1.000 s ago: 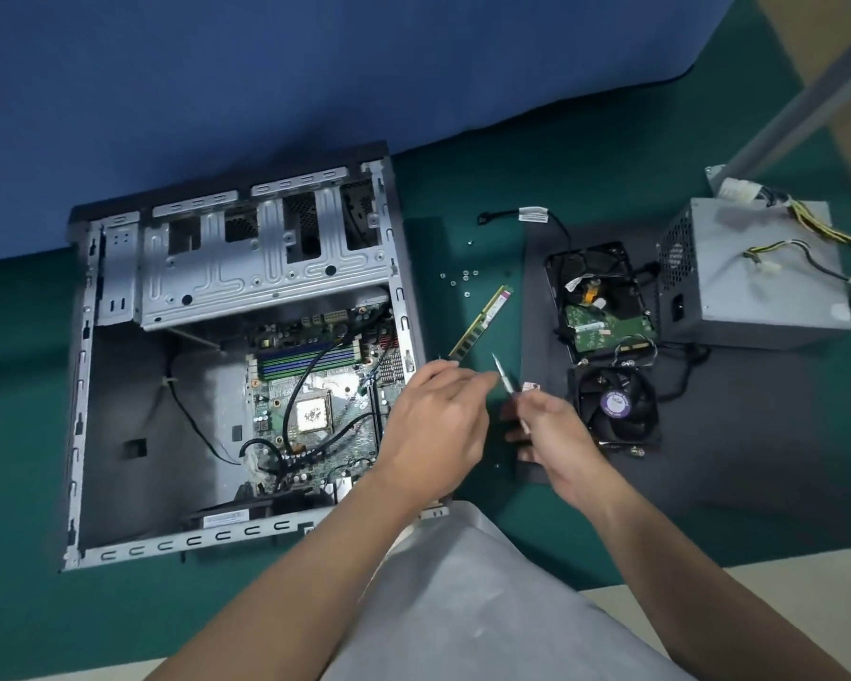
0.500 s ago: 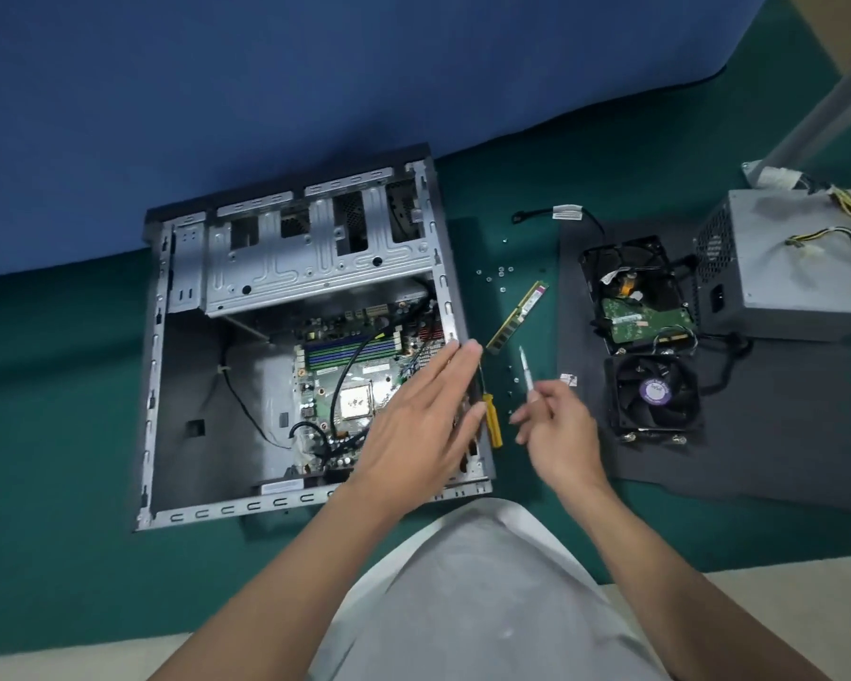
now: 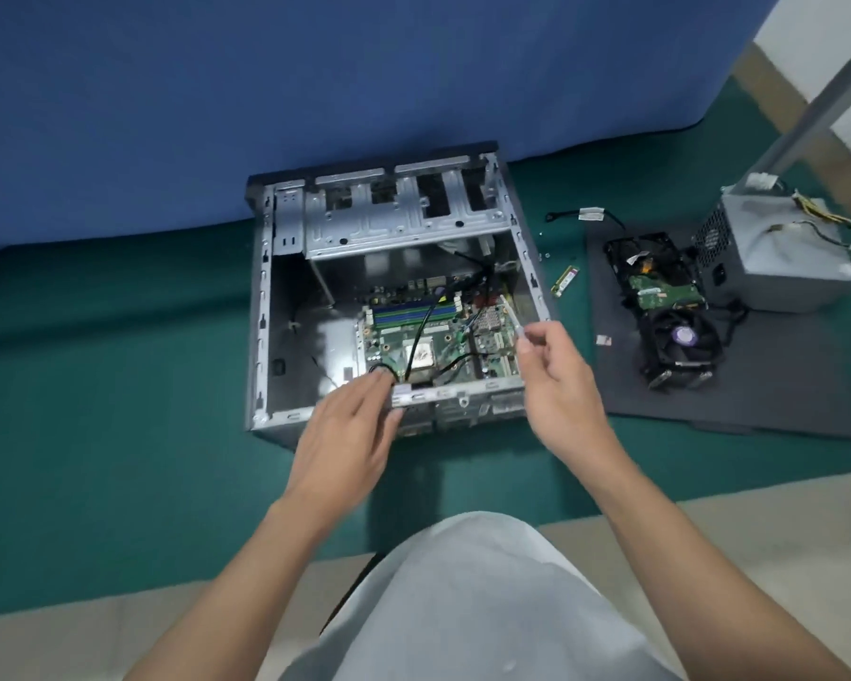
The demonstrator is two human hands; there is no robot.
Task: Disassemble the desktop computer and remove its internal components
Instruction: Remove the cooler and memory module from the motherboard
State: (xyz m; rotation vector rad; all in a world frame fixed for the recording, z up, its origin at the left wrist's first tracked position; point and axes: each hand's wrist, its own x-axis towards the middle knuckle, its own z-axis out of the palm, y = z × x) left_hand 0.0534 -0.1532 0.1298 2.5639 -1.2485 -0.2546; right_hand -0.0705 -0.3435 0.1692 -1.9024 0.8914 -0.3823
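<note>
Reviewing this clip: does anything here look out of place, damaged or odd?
Nothing looks damaged or spilled. One untidy spot: a memory stick lies on the green cloth between the case and the dark mat, apart from the other removed parts, with a few loose screws scattered near it.

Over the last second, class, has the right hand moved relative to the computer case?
Yes. The right hand moved left, from beside the computer case to over its right edge.

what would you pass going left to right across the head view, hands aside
computer case → ram stick → hard drive → power supply
</note>
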